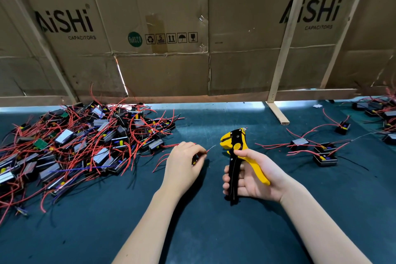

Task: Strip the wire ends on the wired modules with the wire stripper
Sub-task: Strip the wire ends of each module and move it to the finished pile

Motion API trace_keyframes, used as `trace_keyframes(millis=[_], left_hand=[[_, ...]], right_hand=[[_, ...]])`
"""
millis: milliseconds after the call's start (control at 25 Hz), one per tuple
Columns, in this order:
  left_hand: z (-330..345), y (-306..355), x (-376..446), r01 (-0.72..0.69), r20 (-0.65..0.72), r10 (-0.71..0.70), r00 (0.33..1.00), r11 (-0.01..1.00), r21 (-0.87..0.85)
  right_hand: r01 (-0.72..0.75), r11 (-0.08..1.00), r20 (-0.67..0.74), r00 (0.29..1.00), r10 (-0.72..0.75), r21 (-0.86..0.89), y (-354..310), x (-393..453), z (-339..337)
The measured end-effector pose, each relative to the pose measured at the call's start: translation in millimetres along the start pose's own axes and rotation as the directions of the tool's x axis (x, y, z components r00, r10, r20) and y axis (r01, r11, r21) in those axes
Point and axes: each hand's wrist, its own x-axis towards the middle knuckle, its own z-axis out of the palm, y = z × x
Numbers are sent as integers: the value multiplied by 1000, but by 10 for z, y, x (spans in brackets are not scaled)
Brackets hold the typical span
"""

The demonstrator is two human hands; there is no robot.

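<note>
My right hand (248,178) grips the yellow and black wire stripper (235,150) upright by its handles, jaws pointing left toward a bare wire tip. My left hand (184,163) lies palm down on the green mat and pinches a red wire (209,149) whose thin stripped end sticks out to the right, a short gap from the jaws. The module under that hand is mostly hidden. A big heap of wired modules (75,148) with red leads fills the left of the mat.
A few separate modules (323,152) lie to the right of the stripper, with more at the far right edge (381,113). A cardboard wall (192,28) on a wooden frame closes the back. A wooden foot (277,112) rests on the green mat (192,231).
</note>
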Motion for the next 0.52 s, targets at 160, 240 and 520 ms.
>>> trace_keyframes(millis=[160, 240, 520], left_hand=[[1, -15, -8, 25, -22, -24, 999, 1000, 17], [-12, -32, -14, 54, -41, -53, 998, 998, 21], [-67, -57, 7, 298, -36, -327, 944, 896, -331]], right_hand=[[5, 1000, 14, 1000, -5, -7, 5, -4, 0], [6, 1000, 26, 1000, -6, -20, 5, -14, -3], [15, 990, 73, 997, -5, -137, 1, -18, -45]])
